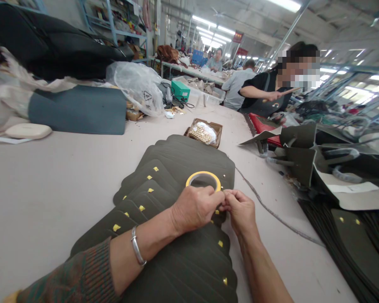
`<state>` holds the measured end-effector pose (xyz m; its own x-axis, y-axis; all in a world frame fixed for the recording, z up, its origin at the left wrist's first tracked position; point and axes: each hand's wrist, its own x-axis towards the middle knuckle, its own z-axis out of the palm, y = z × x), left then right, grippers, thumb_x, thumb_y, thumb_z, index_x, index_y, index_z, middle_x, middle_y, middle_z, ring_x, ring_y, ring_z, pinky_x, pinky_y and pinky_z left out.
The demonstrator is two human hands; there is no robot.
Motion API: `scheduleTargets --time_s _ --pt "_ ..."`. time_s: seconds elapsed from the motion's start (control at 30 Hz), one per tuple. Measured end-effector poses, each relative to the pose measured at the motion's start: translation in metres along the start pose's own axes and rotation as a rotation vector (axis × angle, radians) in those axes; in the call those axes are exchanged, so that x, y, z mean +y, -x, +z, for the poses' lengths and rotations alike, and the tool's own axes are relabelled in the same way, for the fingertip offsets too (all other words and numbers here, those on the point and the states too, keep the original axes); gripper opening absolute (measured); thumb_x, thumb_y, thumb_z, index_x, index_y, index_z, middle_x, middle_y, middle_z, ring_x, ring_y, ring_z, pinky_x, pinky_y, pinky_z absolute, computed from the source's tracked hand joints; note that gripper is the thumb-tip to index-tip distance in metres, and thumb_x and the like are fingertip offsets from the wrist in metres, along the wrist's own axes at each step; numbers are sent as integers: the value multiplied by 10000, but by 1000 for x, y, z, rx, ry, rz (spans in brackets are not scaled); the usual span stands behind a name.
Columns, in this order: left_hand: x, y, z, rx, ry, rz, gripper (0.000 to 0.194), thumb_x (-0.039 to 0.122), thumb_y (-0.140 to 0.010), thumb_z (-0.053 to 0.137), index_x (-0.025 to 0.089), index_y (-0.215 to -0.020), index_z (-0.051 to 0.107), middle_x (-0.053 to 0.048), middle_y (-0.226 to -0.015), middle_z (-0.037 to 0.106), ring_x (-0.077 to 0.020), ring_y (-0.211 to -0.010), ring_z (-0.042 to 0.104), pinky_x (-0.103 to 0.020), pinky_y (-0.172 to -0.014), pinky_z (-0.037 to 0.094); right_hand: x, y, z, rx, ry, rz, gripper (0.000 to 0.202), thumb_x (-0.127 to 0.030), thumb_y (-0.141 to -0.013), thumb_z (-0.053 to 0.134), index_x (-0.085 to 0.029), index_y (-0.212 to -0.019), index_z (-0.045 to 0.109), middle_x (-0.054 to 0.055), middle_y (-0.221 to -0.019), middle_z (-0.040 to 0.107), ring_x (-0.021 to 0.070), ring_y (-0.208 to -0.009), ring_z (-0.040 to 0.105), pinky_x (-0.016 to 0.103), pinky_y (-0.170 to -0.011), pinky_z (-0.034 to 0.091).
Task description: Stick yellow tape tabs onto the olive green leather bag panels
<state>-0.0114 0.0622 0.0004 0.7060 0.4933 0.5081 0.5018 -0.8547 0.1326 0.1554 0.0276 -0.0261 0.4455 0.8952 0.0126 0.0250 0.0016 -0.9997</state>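
A cardboard box (220, 135) holds golden pieces (199, 134); by the tape roll (219, 180), left hand (197, 207) and right hand (241, 210) pinch fingertips together, on what I can't tell.

The stacked dark panels (180, 155) are showing a smooth, matt surface, similar to leather. The roll of yellow tape (218, 183) is looking smooth. The bracelet (137, 246) is shining like polished metal, while the sleeve (93, 267) is displaying ribbed, knitted cloth. The plastic bag (139, 84) is appearing glossy and wrinkled. Small golden pieces (199, 134) are glinting like metal. The tabletop (66, 176) is looking matt.
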Motion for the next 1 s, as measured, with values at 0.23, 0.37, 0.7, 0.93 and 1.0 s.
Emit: scheduleTargets --time_s 0.23,0.37,0.7,0.93,1.0 --pt "-2 0 10 -232 -89 -138 94 151 -922 439 192 -935 523 -38 -861 589 -212 -796 574 -307 -629 493 4 -15 -17 -18 199 -32 349 -450 -673 742 -134 -817 711 8 -639 652 102 -543 594 203 -515 546" --pt "-2 -1 10 -280 -96 -135 108 136 -915 433 191 -954 517 -52 -892 574 -224 -808 569 -334 -644 519 7 -15 -12 -14 362 -136 351 -475 -751 661 -139 -835 714 21 -640 663 135 -553 618 243 -525 557" --pt "-2 -2 12 -292 -97 -149 123 135 -907 428 198 -978 507 -53 -874 570 -228 -791 580 -328 -625 528 8 -18 -2 35 774 -457 221 -351 -801 558 -194 -760 708 35 -748 728 177 -653 666 285 -649 504" --pt "-3 1 10 -329 -120 -156 128 111 -886 440 186 -954 518 -72 -891 585 -244 -814 582 -354 -653 520 15 -16 -9 94 469 -179 442 -461 -773 627 -152 -1086 584 20 -670 682 185 -577 660 299 -533 545" --pt "-4 1 9 -319 -116 -141 135 110 -885 433 187 -956 519 -73 -893 586 -247 -814 582 -354 -652 513 17 -12 -13 76 396 -173 401 -482 -789 611 -151 -1015 605 40 -729 695 178 -610 669 302 -564 564"
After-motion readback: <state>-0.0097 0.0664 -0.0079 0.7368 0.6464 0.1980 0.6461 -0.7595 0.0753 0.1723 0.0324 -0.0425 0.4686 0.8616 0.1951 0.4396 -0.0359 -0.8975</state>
